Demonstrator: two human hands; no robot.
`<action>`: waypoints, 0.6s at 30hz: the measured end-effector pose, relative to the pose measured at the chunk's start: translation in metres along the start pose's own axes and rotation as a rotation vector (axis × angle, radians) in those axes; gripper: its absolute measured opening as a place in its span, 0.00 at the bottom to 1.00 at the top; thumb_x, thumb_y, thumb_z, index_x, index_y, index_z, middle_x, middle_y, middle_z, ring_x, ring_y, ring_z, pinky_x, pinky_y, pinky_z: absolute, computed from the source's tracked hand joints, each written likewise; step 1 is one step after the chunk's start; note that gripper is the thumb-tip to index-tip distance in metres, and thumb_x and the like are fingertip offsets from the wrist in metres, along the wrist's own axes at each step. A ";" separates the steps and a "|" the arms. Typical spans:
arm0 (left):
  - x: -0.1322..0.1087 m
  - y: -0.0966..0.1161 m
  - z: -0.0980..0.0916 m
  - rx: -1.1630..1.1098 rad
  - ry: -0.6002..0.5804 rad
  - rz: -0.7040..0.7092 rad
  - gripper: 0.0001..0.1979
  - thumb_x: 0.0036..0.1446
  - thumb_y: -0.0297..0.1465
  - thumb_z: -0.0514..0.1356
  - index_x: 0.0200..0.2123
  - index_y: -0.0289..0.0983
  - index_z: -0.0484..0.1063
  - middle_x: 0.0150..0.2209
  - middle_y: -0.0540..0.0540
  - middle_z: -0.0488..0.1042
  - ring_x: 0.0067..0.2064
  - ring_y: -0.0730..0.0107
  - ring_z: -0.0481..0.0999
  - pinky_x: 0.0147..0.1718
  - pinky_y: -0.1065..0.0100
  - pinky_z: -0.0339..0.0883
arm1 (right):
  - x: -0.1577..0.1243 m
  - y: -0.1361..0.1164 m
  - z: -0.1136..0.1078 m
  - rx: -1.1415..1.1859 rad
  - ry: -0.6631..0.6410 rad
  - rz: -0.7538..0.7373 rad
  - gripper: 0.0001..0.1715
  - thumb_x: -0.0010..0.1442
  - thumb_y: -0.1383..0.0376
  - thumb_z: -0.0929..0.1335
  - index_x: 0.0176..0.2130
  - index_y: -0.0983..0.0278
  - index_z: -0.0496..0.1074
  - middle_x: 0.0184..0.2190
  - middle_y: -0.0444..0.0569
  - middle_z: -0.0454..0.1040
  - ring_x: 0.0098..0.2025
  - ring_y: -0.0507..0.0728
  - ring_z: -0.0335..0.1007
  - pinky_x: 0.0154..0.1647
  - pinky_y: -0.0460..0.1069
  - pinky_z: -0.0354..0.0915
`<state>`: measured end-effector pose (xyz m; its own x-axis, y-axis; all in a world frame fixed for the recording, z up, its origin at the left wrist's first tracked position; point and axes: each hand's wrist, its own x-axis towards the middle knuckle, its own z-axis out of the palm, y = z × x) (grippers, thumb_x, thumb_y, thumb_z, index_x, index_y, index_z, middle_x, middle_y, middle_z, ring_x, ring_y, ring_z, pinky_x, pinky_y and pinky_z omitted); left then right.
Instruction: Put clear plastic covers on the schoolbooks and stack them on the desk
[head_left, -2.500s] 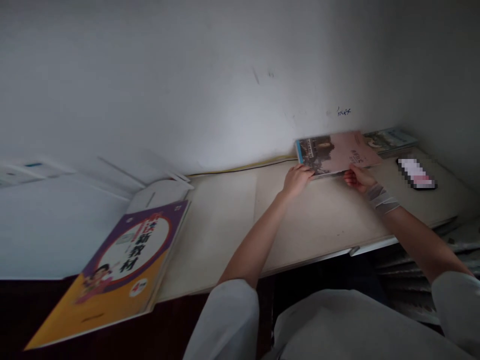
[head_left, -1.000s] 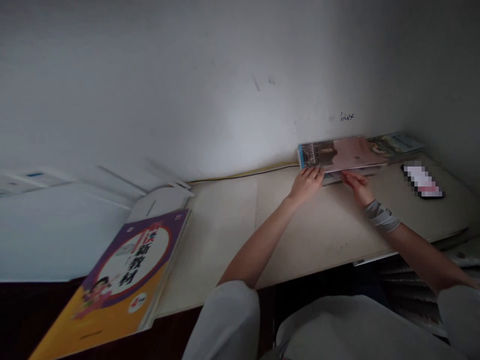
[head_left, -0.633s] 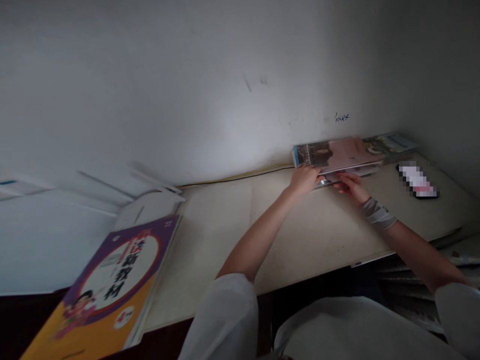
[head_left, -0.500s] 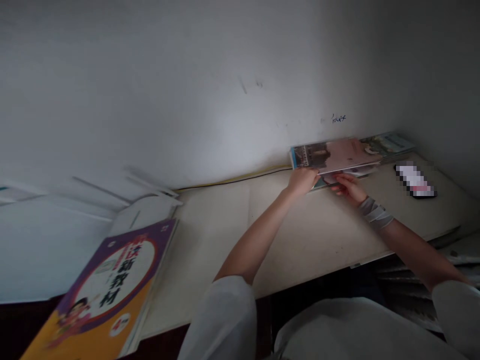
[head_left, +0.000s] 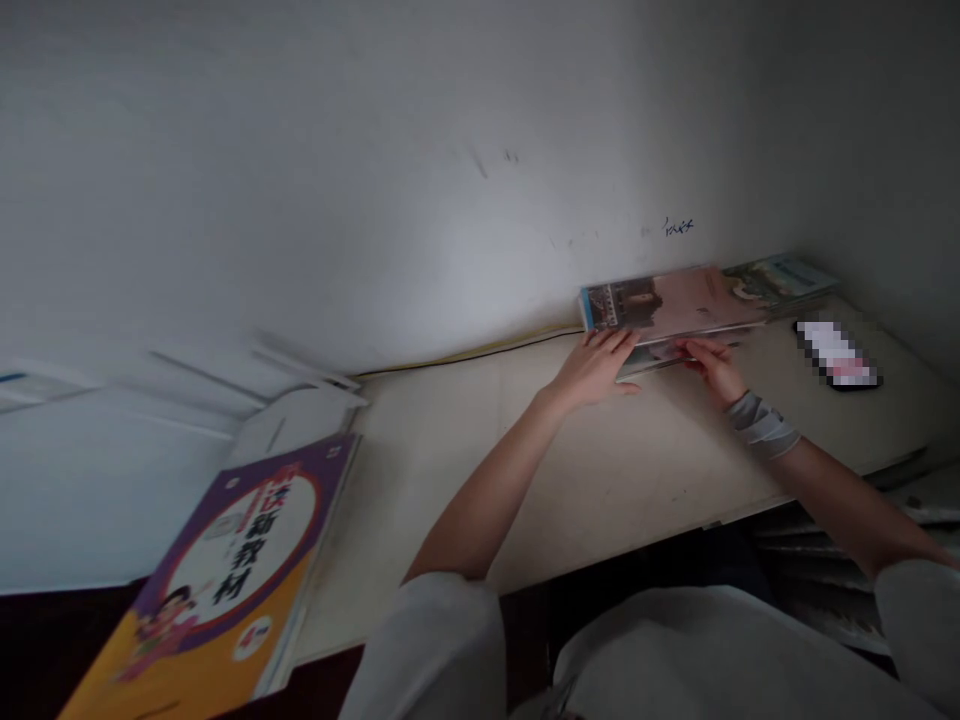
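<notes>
By the wall, a book with a pink and dark picture cover [head_left: 686,300] lies on top of other books. My left hand [head_left: 592,368] rests its outstretched fingers on the near left edge of that cover, thumb spread away from it. Just below the pink book, the edge of another thin book [head_left: 660,352] sticks out. My right hand [head_left: 712,368] pinches this lower edge between thumb and fingers; part of the grip is hidden. A green picture-covered book [head_left: 784,278] lies to the right, partly behind the pink one.
A phone [head_left: 836,353] lies right of my right hand on the pale tabletop [head_left: 570,470]. At the lower left, a purple and orange book [head_left: 300,560] tops a stack. A dark cable [head_left: 465,356] runs along the wall [head_left: 420,200].
My left hand has opened from a closed grip, its fingers now stretched over the pink book's edge and its thumb apart. My right hand stays pinched at the lower book.
</notes>
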<state>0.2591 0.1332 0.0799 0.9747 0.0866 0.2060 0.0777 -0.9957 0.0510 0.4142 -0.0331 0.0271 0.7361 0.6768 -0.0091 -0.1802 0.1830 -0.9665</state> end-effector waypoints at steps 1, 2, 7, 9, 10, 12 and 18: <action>-0.003 0.001 0.000 0.032 0.016 -0.010 0.36 0.55 0.41 0.64 0.64 0.36 0.58 0.63 0.34 0.63 0.63 0.49 0.62 0.61 0.54 0.53 | 0.001 -0.003 0.002 0.010 0.003 -0.023 0.05 0.53 0.60 0.72 0.31 0.59 0.78 0.37 0.45 0.80 0.40 0.53 0.75 0.39 0.46 0.70; -0.004 0.001 0.000 0.062 0.030 -0.024 0.33 0.58 0.37 0.62 0.63 0.35 0.58 0.62 0.34 0.64 0.62 0.50 0.64 0.61 0.54 0.54 | 0.002 -0.006 0.004 0.025 0.007 -0.045 0.04 0.53 0.61 0.72 0.30 0.59 0.78 0.36 0.44 0.80 0.41 0.53 0.75 0.42 0.47 0.70; -0.001 0.000 -0.003 0.189 0.050 -0.077 0.24 0.62 0.23 0.52 0.61 0.35 0.61 0.55 0.36 0.72 0.53 0.54 0.74 0.52 0.58 0.65 | 0.008 -0.019 0.010 0.110 0.002 -0.108 0.03 0.52 0.62 0.72 0.27 0.59 0.77 0.35 0.44 0.80 0.43 0.53 0.74 0.46 0.48 0.69; 0.001 -0.002 -0.003 0.224 0.034 -0.141 0.24 0.62 0.22 0.51 0.61 0.36 0.63 0.51 0.36 0.75 0.48 0.55 0.77 0.45 0.59 0.69 | 0.007 -0.018 0.008 0.080 -0.027 -0.108 0.07 0.50 0.58 0.73 0.29 0.59 0.76 0.36 0.45 0.80 0.41 0.53 0.75 0.42 0.48 0.70; 0.002 -0.003 -0.003 0.237 0.022 -0.170 0.23 0.62 0.22 0.51 0.60 0.36 0.64 0.49 0.36 0.76 0.45 0.56 0.78 0.42 0.60 0.70 | 0.005 -0.017 0.005 0.035 -0.043 -0.097 0.11 0.50 0.55 0.73 0.31 0.59 0.76 0.35 0.46 0.80 0.38 0.53 0.75 0.38 0.47 0.70; 0.003 -0.006 0.000 0.259 0.007 -0.185 0.20 0.62 0.22 0.51 0.56 0.36 0.68 0.45 0.37 0.78 0.42 0.58 0.79 0.39 0.62 0.71 | -0.002 -0.012 -0.002 -0.144 -0.093 -0.068 0.21 0.50 0.47 0.71 0.32 0.62 0.76 0.28 0.47 0.78 0.29 0.53 0.73 0.30 0.48 0.68; -0.003 -0.016 0.012 0.307 0.058 -0.061 0.19 0.61 0.21 0.52 0.53 0.36 0.71 0.47 0.38 0.78 0.44 0.62 0.80 0.42 0.63 0.74 | 0.000 -0.032 -0.016 -0.981 -0.047 -0.543 0.23 0.62 0.51 0.62 0.42 0.64 0.77 0.31 0.52 0.78 0.32 0.58 0.75 0.35 0.51 0.68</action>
<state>0.2574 0.1487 0.0671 0.9534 0.1391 0.2678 0.2036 -0.9516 -0.2304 0.4300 -0.0506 0.0543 0.5317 0.7082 0.4645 0.7641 -0.1645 -0.6238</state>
